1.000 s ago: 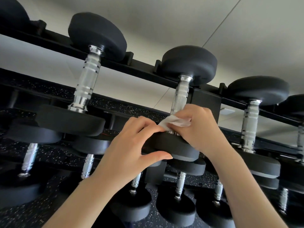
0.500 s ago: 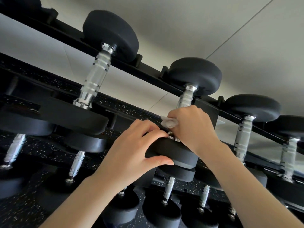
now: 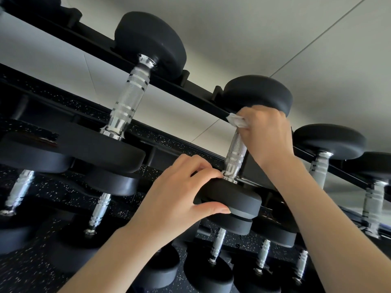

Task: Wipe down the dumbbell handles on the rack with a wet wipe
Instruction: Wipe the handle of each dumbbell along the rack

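A black dumbbell with a knurled chrome handle (image 3: 237, 152) lies across the top tier of the black rack (image 3: 196, 93). My right hand (image 3: 267, 134) wraps a white wet wipe (image 3: 237, 120) round the far end of that handle, just under the far head (image 3: 257, 93). My left hand (image 3: 179, 199) grips the near head (image 3: 232, 199) of the same dumbbell, thumb under its edge and fingers over the top.
Another dumbbell (image 3: 129, 98) lies to the left on the top tier, and two more (image 3: 321, 163) to the right. Lower tiers hold several smaller dumbbells (image 3: 99, 212). A speckled black floor (image 3: 38, 259) shows below, a pale wall behind.
My right hand has slid the wipe up the handle from the near head to the far end. The left hand has kept its grip on the near head. The view has tilted.
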The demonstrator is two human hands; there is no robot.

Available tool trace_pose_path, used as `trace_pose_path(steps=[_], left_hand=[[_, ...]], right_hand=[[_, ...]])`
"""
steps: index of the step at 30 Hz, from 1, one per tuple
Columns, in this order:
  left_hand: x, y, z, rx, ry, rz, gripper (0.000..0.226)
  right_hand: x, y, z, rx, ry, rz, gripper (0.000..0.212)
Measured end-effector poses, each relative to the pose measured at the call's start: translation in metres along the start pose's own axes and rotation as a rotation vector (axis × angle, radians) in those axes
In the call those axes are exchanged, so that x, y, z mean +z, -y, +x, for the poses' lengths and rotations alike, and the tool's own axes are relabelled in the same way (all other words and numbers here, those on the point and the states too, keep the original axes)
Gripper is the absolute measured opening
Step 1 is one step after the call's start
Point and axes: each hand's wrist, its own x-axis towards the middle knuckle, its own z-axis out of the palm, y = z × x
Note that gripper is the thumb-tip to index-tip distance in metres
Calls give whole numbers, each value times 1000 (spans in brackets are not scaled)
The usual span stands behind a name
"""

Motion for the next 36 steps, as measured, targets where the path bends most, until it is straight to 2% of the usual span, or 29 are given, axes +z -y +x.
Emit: trace_pose_path(steps=[4,6,10,13,16,22,26,29,31,34,36], left_hand=[[-1,1,0,5,6,8,49],[-1,1,1,13,0,7,50],[-1,1,1,9,5,0,49],[-1,1,1,12,4,4,49],[0,1,1,20,10,6,50],[-3,0,2,32,30,10,52],[-7,-3,5,42,70,42,55],[-11,-6,8,69,94,76,57],[-13,-11,11,96,106,96,60],[-11,-25,20,136,113,138,61],[-2,-41,27,181,117,167,60]], right_hand=[[8,-5,1,-38,-167,34,14],[12,-9,-3,-29,-238,51,10],[18,-13,-10,74,-269,202,3],[14,-12,-17,287,-196,464,13],[9,-9,-27,483,-115,689,11],[3,1,-55,581,26,906,3],[-10,3,-79,629,155,995,7],[-27,-3,-99,753,50,1123,13],[-39,-12,-113,859,-64,1192,6],[-53,-28,-133,962,-180,1218,2],[-60,-40,-146,999,-229,1191,8]])
